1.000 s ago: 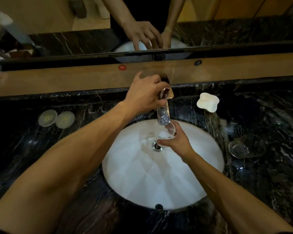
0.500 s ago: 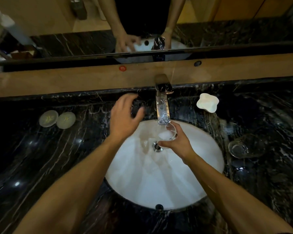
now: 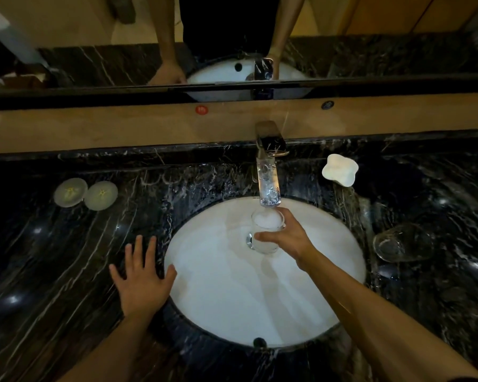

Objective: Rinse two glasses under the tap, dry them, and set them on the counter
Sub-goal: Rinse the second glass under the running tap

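Note:
Water runs from the metal tap [image 3: 268,172] into a clear glass [image 3: 267,220] that my right hand [image 3: 287,238] grips from the side, upright over the white sink basin [image 3: 232,299]. The glass is foaming with water. My left hand [image 3: 141,277] lies flat with fingers spread on the black marble counter [image 3: 53,271], just left of the basin rim, holding nothing. A second clear glass [image 3: 398,244] lies on its side on the counter to the right of the basin.
Two round white coasters [image 3: 84,193] sit on the counter at the left. A white soap dish [image 3: 340,170] stands right of the tap. A wooden ledge [image 3: 122,128] and a mirror run along the back.
My left hand let go of the tap handle and came down to the counter left of the basin. Water keeps flowing into the glass held by my right hand.

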Demonstrator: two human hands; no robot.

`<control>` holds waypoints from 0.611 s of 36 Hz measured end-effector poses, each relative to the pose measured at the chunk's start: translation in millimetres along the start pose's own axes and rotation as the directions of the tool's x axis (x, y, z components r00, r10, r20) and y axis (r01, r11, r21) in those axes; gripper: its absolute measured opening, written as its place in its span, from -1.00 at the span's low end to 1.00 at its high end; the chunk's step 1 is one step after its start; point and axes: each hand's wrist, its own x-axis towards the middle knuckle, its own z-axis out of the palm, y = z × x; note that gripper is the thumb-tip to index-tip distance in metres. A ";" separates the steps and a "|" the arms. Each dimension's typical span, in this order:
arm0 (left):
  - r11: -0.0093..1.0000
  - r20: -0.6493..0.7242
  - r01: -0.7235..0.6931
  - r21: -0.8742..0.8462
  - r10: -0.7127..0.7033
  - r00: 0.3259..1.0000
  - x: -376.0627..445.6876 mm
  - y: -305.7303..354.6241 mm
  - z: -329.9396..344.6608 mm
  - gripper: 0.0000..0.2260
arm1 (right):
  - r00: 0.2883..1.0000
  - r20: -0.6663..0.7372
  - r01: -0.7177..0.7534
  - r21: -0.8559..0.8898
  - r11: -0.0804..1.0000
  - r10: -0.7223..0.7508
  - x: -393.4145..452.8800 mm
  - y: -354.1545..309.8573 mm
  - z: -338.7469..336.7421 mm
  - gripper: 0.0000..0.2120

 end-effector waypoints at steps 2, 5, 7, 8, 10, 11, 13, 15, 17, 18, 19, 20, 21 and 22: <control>1.000 -0.007 -0.004 0.005 0.004 1.000 0.3 -1.6 2.2 -0.24 | 0.999 0.047 -0.021 0.024 0.999 0.020 -0.6 -2.7 1.6 -0.30; 1.000 -0.013 -0.007 0.002 0.007 1.000 0.9 -2.2 3.0 -0.24 | 0.997 0.073 -0.008 0.070 0.998 0.003 -0.3 -3.3 6.3 -0.28; 1.000 -0.014 -0.010 0.002 0.010 1.000 1.0 -2.7 3.4 -0.24 | 0.998 0.064 0.017 0.084 0.996 -0.023 -0.3 -3.5 10.6 -0.28; 1.000 -0.015 -0.010 0.003 0.010 1.000 1.2 -2.9 3.7 -0.25 | 0.998 0.051 0.037 0.081 0.996 -0.041 -0.2 -4.0 13.1 -0.28; 1.000 -0.019 -0.007 0.007 0.007 1.000 1.9 -3.1 4.2 -0.26 | 0.998 0.014 0.067 0.082 0.994 -0.068 1.0 -4.7 17.8 -0.26; 1.000 -0.020 -0.003 0.006 0.004 1.000 1.8 -3.0 4.6 -0.26 | 0.997 -0.015 0.077 0.072 0.994 -0.076 2.2 -4.2 19.5 -0.24; 1.000 -0.027 0.002 0.005 -0.002 1.000 1.2 -2.1 4.5 -0.28 | 0.993 -0.076 0.097 0.047 0.994 -0.093 3.6 -4.9 21.4 -0.24; 1.000 -0.039 0.006 0.005 -0.005 0.999 0.6 -1.1 3.8 -0.30 | 0.986 -0.121 0.117 0.005 0.993 -0.115 4.7 -6.8 21.1 -0.28; 1.000 -0.049 0.004 -0.003 -0.004 0.999 -0.3 -0.6 3.2 -0.34 | 0.978 -0.161 0.129 -0.044 0.991 -0.134 6.0 -8.3 18.2 -0.29; 1.000 -0.053 0.000 -0.009 -0.001 0.999 -0.4 -0.4 3.0 -0.36 | 0.974 -0.177 0.130 -0.062 0.990 -0.139 6.8 -8.6 16.5 -0.28; 1.000 -0.055 -0.002 -0.016 0.001 0.999 -0.7 -0.2 3.0 -0.39 | 0.973 -0.183 0.128 -0.087 0.988 -0.142 7.2 -9.0 14.4 -0.27; 1.000 -0.055 0.000 -0.023 -0.001 0.998 -0.8 -0.4 3.1 -0.42 | 0.972 -0.183 0.126 -0.122 0.984 -0.147 7.4 -9.0 12.6 -0.26; 1.000 -0.058 0.003 -0.031 -0.005 0.998 -1.0 -0.6 3.4 -0.44 | 0.973 -0.178 0.121 -0.159 0.980 -0.149 8.1 -8.0 10.4 -0.26; 0.999 -0.063 0.009 -0.038 -0.011 0.998 -0.9 -0.6 3.4 -0.46 | 0.974 -0.170 0.118 -0.189 0.975 -0.151 7.8 -7.6 8.0 -0.26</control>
